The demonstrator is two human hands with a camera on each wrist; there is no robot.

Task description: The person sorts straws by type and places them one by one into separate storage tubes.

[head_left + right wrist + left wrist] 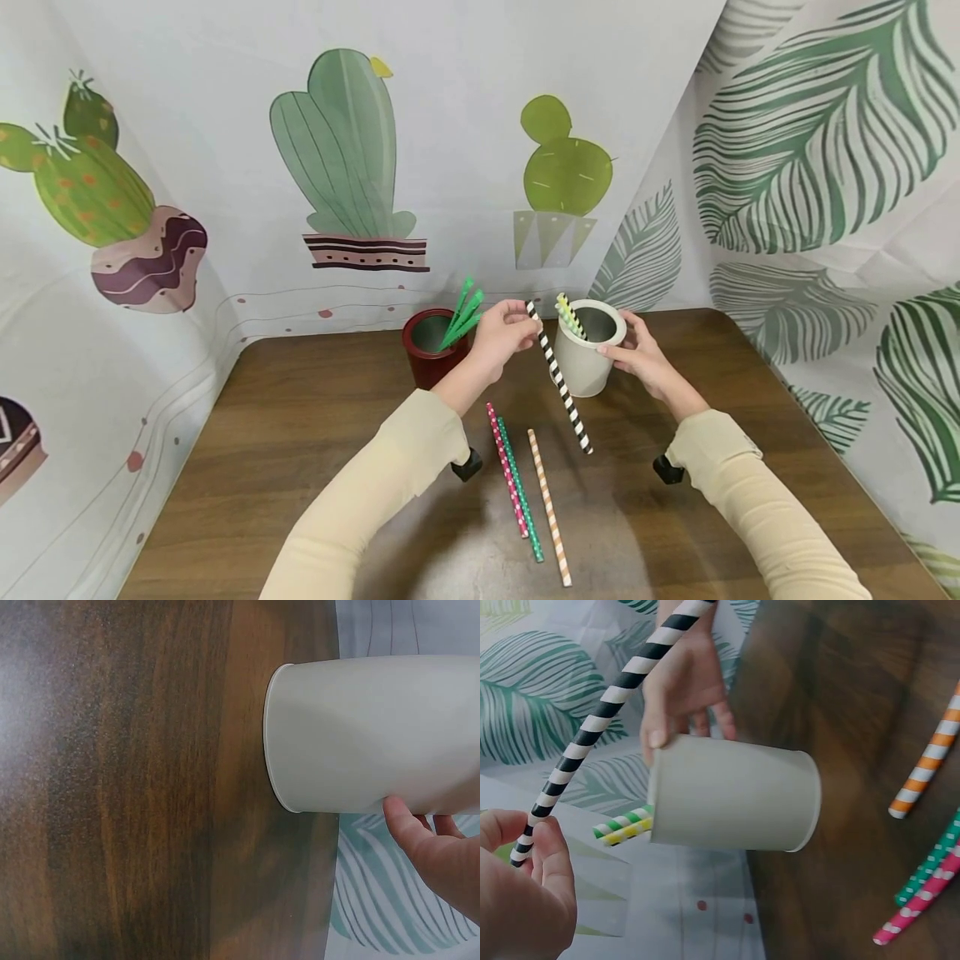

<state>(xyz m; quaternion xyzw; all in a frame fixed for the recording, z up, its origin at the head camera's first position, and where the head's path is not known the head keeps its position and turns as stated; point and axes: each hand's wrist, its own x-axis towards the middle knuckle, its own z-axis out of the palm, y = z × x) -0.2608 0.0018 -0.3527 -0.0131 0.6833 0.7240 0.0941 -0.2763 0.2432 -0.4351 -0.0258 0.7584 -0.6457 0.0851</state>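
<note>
My left hand (pixel 501 337) pinches a black-and-white striped paper straw (pixel 564 390) near its upper end. The straw slants down toward me, its lower end over the table in front of the white cup (pixel 583 367). My right hand (pixel 640 357) grips that cup by its right side near the rim, thumb in front and fingers behind. Inside the cup lean a yellow striped straw (pixel 634 832) and a green striped straw (pixel 624 822). In the left wrist view, the held straw passes beside the cup's mouth, outside it.
A dark red cup (pixel 430 368) holding several bright green straws (pixel 462 323) stands left of the white cup. On the wooden table (pixel 315 467) lie a pink dotted straw (pixel 509 477), a green dotted straw (pixel 521 492) and an orange striped straw (pixel 551 510). Behind hangs a patterned cloth (pixel 465 150).
</note>
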